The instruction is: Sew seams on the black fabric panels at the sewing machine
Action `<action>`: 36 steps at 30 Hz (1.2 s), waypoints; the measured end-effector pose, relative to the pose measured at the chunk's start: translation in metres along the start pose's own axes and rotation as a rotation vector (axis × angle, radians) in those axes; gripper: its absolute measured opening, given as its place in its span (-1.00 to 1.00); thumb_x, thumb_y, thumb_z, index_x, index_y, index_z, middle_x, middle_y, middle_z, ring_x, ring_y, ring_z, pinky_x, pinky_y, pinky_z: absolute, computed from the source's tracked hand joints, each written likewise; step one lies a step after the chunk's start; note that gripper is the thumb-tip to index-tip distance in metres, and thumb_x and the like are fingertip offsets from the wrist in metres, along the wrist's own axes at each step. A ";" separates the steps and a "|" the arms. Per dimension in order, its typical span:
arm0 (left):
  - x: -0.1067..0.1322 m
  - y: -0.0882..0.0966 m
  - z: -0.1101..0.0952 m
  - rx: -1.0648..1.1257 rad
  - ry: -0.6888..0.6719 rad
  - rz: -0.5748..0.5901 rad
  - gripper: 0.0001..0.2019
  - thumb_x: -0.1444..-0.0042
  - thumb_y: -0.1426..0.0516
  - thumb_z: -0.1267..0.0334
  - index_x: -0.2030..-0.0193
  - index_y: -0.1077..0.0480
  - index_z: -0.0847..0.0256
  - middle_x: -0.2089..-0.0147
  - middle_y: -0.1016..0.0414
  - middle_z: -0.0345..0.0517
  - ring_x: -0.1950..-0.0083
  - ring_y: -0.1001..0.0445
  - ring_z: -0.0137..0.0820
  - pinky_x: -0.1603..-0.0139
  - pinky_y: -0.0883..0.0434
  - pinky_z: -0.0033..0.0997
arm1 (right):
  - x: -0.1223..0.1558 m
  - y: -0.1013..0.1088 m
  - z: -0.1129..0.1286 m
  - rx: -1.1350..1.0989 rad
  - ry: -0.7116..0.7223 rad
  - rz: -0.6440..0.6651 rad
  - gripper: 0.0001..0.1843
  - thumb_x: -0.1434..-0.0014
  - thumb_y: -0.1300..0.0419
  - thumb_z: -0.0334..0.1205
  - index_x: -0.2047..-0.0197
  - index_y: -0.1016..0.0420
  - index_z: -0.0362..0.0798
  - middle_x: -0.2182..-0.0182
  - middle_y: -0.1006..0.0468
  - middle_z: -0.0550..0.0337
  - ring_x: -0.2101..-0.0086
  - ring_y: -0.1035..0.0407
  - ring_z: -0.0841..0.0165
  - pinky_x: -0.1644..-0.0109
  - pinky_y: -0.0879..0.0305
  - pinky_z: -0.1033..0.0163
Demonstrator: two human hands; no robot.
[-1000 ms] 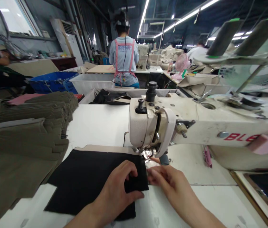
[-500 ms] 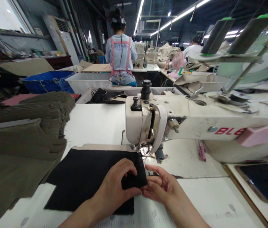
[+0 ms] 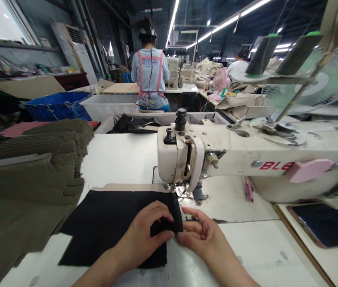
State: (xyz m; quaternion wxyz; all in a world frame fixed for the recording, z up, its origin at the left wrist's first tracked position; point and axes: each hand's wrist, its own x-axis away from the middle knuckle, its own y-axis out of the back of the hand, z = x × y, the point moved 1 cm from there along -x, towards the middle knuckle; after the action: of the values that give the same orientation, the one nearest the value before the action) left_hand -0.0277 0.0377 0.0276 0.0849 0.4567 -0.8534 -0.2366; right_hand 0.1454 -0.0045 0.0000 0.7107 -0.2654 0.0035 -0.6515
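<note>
A black fabric piece [image 3: 105,223] lies on the white sewing table [image 3: 117,155], with a beige strip [image 3: 135,187] showing along its far edge. The far right corner of the fabric is at the presser foot [image 3: 180,191] of the sewing machine [image 3: 234,151]. My left hand [image 3: 147,229] rests on the fabric near its right side, thumb and fingers curled over a raised fold. At the right edge, my right hand [image 3: 200,231] pinches the fabric between thumb and fingers. The fingertips of both hands nearly meet there.
Stacked olive fabric pieces [image 3: 37,171] cover the table's left side. A phone [image 3: 327,223] lies at the right. Thread cones [image 3: 264,56] stand above the machine. Beyond are a blue bin [image 3: 56,105], a white bin [image 3: 110,105] and a seated person [image 3: 151,71].
The view has shifted slightly, so the machine appears a little further left. My right thumb has pressed closer against the fabric edge. The fabric stays at the presser foot.
</note>
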 end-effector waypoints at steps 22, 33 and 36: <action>0.015 -0.029 0.003 -0.388 -0.349 -0.248 -0.72 -0.05 -0.11 0.48 0.08 -0.34 0.21 0.15 -0.40 -0.04 0.15 -0.34 -0.27 0.10 -0.35 -0.17 | 0.005 -0.007 0.005 -0.066 -0.034 -0.044 -0.31 0.10 -0.39 -0.25 -0.04 -0.14 -0.11 0.33 -0.61 0.08 0.31 -0.50 0.31 0.18 -0.37 0.21; 0.015 -0.033 0.002 -0.632 -0.565 -0.327 -0.80 -0.24 0.05 0.47 0.28 -0.39 0.36 0.40 -0.40 -0.05 0.33 -0.33 -0.34 0.27 -0.31 -0.27 | 0.015 0.006 0.007 1.032 0.727 -0.046 -0.67 -0.12 -0.08 -0.48 0.07 -0.41 0.01 0.12 -0.39 0.04 0.10 -0.31 0.22 0.09 -0.34 0.08; 0.017 -0.034 -0.001 -0.581 -0.529 -0.341 -0.79 -0.24 0.06 0.47 0.32 -0.38 0.34 0.42 -0.38 -0.07 0.34 -0.32 -0.35 0.27 -0.30 -0.28 | 0.010 0.005 0.014 1.146 0.921 0.023 -0.76 -0.18 -0.09 -0.47 0.12 -0.46 -0.05 0.19 -0.48 0.07 0.14 -0.33 0.26 0.08 -0.35 0.13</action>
State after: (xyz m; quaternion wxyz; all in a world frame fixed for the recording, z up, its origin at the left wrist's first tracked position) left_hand -0.0123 0.0073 0.0113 -0.0523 0.4720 -0.6558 -0.5869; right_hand 0.1566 -0.0089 0.0135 0.6712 0.4486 -0.0366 -0.5890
